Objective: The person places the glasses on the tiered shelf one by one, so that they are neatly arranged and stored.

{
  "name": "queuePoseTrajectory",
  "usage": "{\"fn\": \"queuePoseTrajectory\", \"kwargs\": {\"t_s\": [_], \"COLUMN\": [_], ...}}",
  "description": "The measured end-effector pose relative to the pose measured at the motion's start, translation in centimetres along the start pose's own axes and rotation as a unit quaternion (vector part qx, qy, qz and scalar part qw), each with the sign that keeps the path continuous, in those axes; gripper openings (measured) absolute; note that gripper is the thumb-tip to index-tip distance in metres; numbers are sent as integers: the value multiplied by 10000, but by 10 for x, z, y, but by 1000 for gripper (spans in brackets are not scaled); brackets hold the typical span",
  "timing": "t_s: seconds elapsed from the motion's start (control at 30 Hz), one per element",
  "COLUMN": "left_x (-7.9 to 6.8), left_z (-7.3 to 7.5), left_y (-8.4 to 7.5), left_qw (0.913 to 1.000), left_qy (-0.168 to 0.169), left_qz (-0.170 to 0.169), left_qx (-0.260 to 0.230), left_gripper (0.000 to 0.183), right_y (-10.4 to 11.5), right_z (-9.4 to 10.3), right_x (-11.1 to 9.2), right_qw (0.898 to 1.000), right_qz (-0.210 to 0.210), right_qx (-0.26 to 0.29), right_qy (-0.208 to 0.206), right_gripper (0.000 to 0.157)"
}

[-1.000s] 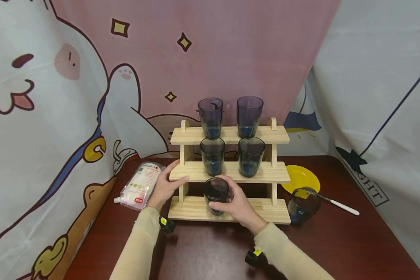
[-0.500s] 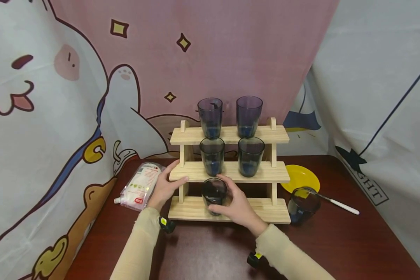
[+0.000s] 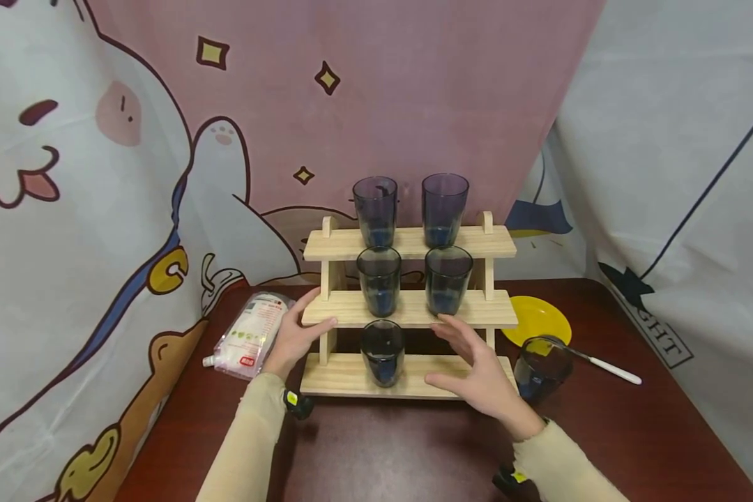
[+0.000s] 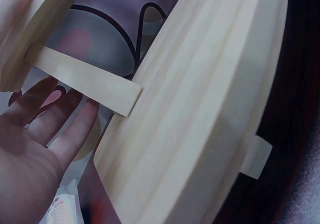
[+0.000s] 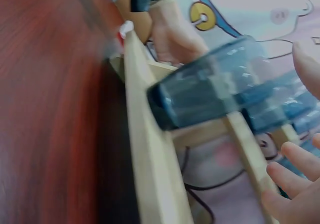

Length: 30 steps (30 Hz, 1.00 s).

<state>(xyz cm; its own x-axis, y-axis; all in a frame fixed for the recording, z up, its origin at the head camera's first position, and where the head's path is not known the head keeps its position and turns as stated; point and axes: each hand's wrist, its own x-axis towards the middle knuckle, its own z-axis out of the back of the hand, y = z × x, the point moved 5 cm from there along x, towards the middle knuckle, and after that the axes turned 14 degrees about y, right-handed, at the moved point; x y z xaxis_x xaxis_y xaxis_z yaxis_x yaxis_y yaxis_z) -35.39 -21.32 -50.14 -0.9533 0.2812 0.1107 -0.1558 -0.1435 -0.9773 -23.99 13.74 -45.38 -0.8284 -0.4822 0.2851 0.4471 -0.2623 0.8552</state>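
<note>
A three-tier wooden display rack (image 3: 351, 376) stands on the table. My left hand (image 3: 297, 341) grips the left end of its middle shelf, thumb on the shelf and fingers by the side post, as the left wrist view shows. On the bottom shelf a dark tinted glass (image 3: 383, 353) stands upright, left of centre. To its right my right hand (image 3: 473, 369) is held in front of the rack, fingers spread, holding nothing. Two glasses (image 3: 379, 282) stand on the middle shelf and two more (image 3: 445, 209) on the top one.
Right of the rack, another dark glass (image 3: 542, 369) is on the table beside a yellow plate (image 3: 533, 321) and a white-handled utensil (image 3: 615, 370). A clear-wrapped white pouch (image 3: 251, 335) lies to the left. A printed cloth (image 3: 477, 84) hangs behind.
My right hand has let go of the glass on the bottom shelf and moved right, its fingers opening. That glass shifted slightly left before the release. My left hand has stayed on the rack.
</note>
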Motion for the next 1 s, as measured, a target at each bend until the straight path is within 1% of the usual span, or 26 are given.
{"fn": "queuePoseTrajectory", "kwargs": {"t_s": [0.13, 0.23, 0.37, 0.5, 0.6, 0.73, 0.87, 1.0], "left_x": [0, -1, -1, 0, 0, 0, 0, -1], "left_z": [-1, -1, 0, 0, 0, 0, 0, 0], "left_y": [2, 2, 0, 0, 1, 1, 0, -1], "left_qw": [9999, 9999, 9999, 10000, 10000, 10000, 9999, 10000], "left_qy": [24, 25, 28, 36, 36, 40, 52, 49], "left_qz": [-48, -75, -78, -37, -17, -22, -24, -22], "left_qx": [-95, -107, -74, -69, -80, -63, -94, -83], "left_gripper": [76, 75, 75, 75, 75, 75, 76, 76], "right_y": [11, 18, 21, 20, 16, 3, -13, -28], "right_z": [22, 40, 63, 85, 99, 114, 125, 130], "right_x": [-12, -22, -37, -54, -67, -84, -98, -107], "right_qw": [9993, 9983, 9953, 9876, 9806, 9725, 9693, 9729], "right_qz": [232, 272, 75, -250, -436, -744, -1122, -1331], "right_qx": [-159, -312, -733, -1312, -1667, -1924, -1903, -1640], "right_qy": [-248, -416, -636, -830, -934, -1084, -1077, -942], "right_gripper": [94, 97, 101, 102, 105, 110, 111, 111]}}
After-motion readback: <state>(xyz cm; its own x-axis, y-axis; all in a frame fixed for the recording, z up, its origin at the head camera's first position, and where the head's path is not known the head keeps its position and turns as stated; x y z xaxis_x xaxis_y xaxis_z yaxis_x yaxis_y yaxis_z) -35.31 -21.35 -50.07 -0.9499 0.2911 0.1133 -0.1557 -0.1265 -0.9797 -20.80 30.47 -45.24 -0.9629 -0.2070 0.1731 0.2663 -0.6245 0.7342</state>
